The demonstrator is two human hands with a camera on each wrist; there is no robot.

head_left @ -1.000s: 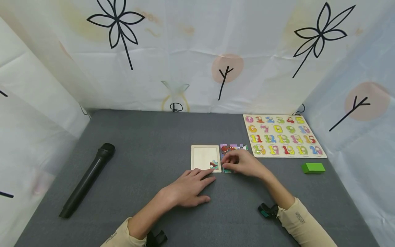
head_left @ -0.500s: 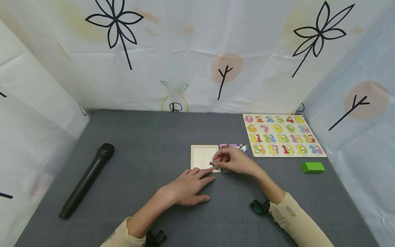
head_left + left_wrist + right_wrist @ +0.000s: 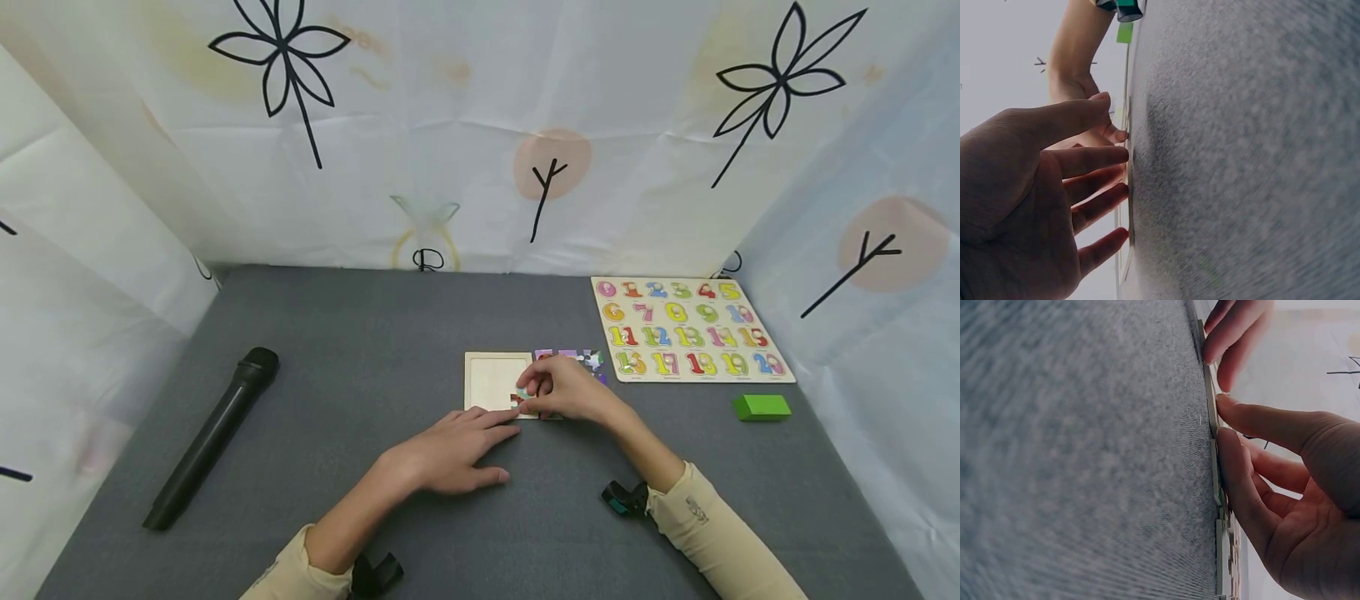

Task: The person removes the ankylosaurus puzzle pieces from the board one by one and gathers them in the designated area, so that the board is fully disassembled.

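Observation:
A small square wooden puzzle tray (image 3: 486, 375) lies near the middle of the table, with a colourful jigsaw piece (image 3: 515, 400) in its lower right corner. My left hand (image 3: 446, 458) rests with fairly straight, spread fingers against the tray's near edge. Over the tray's right side, my right hand (image 3: 566, 390) pinches a puzzle piece between thumb and fingertips; the fingers cover most of it. Several loose jigsaw pieces (image 3: 592, 360) lie just right of the tray, partly hidden under the right hand. In the right wrist view, the right hand's thumb and index finger (image 3: 1232, 447) meet the tray's edge.
Back right lies a number board (image 3: 693, 329) with coloured digits. A green block (image 3: 761, 407) sits in front of it. On the left side is a black microphone (image 3: 213, 437). White printed cloth (image 3: 450, 100) encloses the grey table (image 3: 360, 333).
My right hand has moved left from the loose pieces to the tray's lower right corner, carrying a puzzle piece. The left hand has barely shifted.

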